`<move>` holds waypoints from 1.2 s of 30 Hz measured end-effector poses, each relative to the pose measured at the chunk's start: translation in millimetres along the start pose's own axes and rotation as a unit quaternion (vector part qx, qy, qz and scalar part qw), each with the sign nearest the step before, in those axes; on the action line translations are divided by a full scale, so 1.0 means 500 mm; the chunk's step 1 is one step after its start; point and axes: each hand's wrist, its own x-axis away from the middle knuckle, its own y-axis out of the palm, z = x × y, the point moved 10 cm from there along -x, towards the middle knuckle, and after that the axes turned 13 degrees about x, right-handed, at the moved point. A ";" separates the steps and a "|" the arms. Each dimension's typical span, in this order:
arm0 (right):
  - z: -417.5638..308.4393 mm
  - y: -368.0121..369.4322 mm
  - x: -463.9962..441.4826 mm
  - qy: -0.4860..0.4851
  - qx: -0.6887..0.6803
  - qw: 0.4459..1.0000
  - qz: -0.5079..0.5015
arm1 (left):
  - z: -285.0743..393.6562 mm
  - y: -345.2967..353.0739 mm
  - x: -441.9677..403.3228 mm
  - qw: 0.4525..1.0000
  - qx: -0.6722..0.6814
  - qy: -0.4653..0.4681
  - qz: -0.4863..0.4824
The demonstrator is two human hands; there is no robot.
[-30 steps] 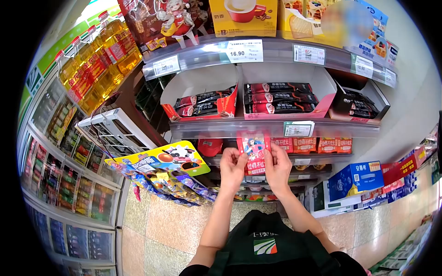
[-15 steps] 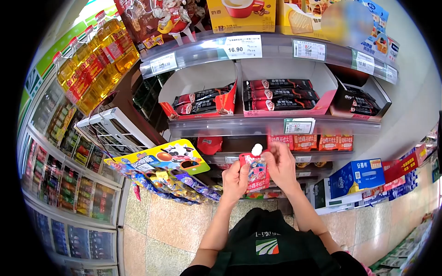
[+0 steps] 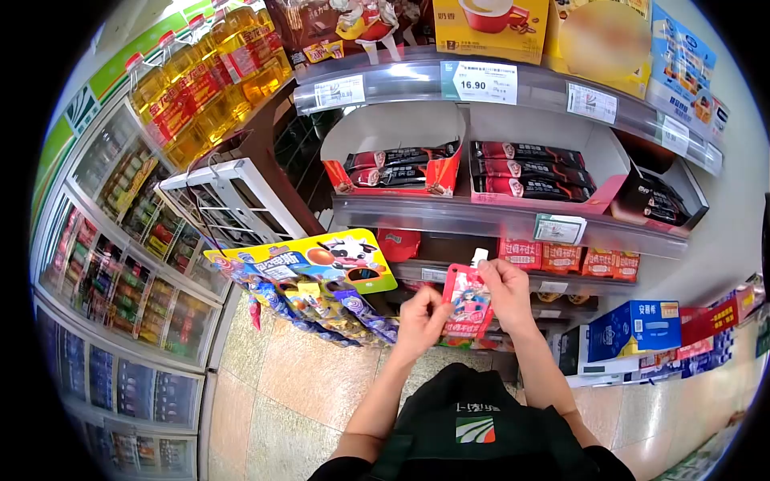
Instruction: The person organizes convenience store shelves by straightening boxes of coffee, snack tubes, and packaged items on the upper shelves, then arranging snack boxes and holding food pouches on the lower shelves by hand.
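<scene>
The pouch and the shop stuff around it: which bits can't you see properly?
All in the head view:
Pouch: its back is hidden by its own front.
Cup box: its top is cut off by the picture's top edge.
Yellow pack right of that box: a round blurred patch covers its front.
16.90 tag: its tiniest print is too small.
</scene>
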 end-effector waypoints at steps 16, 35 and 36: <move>-0.011 -0.152 0.084 -0.182 0.235 0.935 0.195 | -0.074 0.046 -0.258 0.978 -0.169 0.118 -0.031; -0.110 -0.022 0.001 -0.346 0.564 0.740 0.118 | -0.056 0.047 -0.265 0.968 -0.176 0.181 0.017; -0.135 -0.014 0.007 -0.384 0.568 0.715 0.138 | -0.060 0.049 -0.276 0.977 -0.146 0.156 -0.008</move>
